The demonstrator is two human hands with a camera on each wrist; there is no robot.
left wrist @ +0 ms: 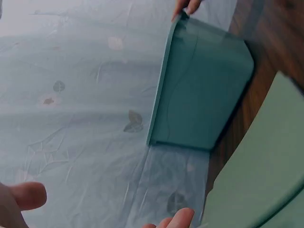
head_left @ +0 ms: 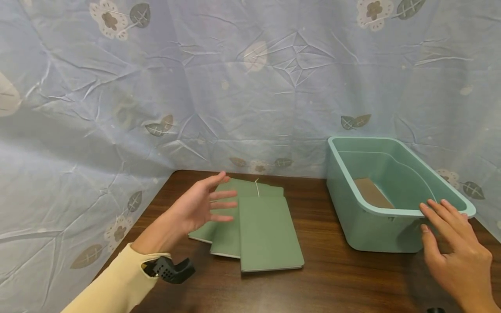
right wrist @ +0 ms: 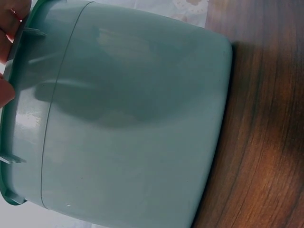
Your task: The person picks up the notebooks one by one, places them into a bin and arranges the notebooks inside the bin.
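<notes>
My left hand (head_left: 201, 202) hovers with spread fingers over the left part of a group of green notebooks (head_left: 270, 232), holding nothing. The notebooks overlap on the table, and a thin pale cord (head_left: 257, 188) shows near their far end. In the left wrist view, that hand's thumb (left wrist: 31, 195) and fingertips appear along the lower edge. At the right, my right hand (head_left: 455, 248) holds the near rim of a teal plastic bin (head_left: 375, 234), fingers across the rim and thumb outside below it. The right wrist view shows the thumb (right wrist: 4, 92) against the bin's lip.
A flat brown piece (head_left: 372, 193) lies on the bottom of the bin. The dark wooden table (head_left: 332, 282) meets a pale patterned cloth (head_left: 254, 100), which hangs behind it and at both sides. A black strap device (head_left: 168, 269) sits on the left wrist.
</notes>
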